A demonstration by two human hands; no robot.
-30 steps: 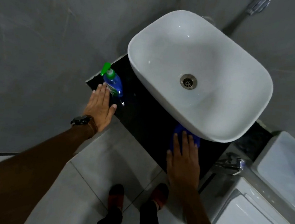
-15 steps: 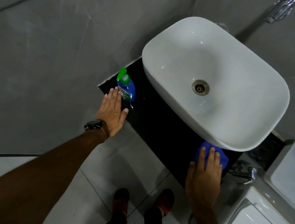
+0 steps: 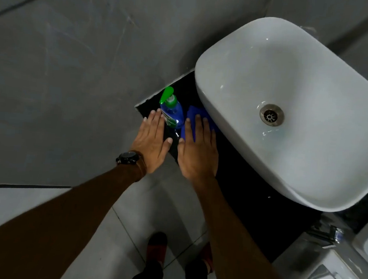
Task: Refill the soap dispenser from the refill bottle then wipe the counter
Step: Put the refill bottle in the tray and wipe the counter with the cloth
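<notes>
head view looks down on a black counter (image 3: pixel 237 183) with a white basin (image 3: pixel 301 113) on it. the refill step looks finished: the soap dispenser (image 3: pixel 172 111) stands upright at the counter's left end, pump on, and no refill bottle is in sight. wiping is what is in hand, judging by the right hand (image 3: pixel 196 149) lying flat, fingers extended and close together, pressing a blue cloth (image 3: pixel 197 115) onto the counter just beside the dispenser, under the basin's rim. the left hand (image 3: pixel 153 143) lies flat at the counter's edge, fingers together, beside the dispenser; contact is unclear. the dispenser is clear blue with a green pump and looks well filled.
</notes>
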